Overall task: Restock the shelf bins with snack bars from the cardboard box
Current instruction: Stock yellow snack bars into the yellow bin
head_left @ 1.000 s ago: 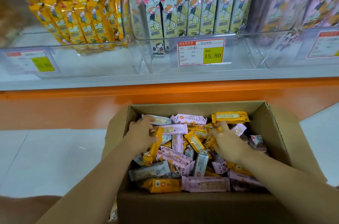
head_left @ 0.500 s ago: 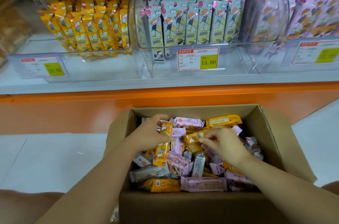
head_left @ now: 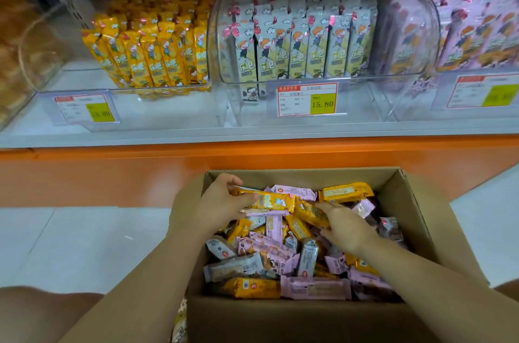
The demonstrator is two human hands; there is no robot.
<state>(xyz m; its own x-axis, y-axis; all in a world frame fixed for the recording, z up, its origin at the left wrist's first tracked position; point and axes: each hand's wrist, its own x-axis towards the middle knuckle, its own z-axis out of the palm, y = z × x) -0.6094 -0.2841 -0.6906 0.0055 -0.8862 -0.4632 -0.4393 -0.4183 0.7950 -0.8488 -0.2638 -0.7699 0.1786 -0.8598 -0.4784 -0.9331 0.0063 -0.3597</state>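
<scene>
Left hand (head_left: 222, 202) curled round a small bunch of yellow bars (head_left: 272, 200), held level just above the pile at the far-left side of the cardboard box (head_left: 280, 320). Right hand (head_left: 344, 226) lies low on the pile, fingers (head_left: 323, 206) stretched fairly straight onto another yellow bar (head_left: 310, 214) and touching it. Cannot tell whether it actually has hold of it.

Box sits on the white floor (head_left: 70, 244) in front of the orange shelf base (head_left: 112, 171), flaps open, filled with a loose jumble of snack bars (head_left: 280, 258) in yellow, pink and grey.

Above, on the shelf (head_left: 140, 130), three clear bins stand side by side: left bin (head_left: 70, 75) holds upright yellow packs, middle bin (head_left: 365, 101) grey-white ones, right bin (head_left: 415, 101) pink ones. Middle price tag (head_left: 307, 99) reads 15.80.
</scene>
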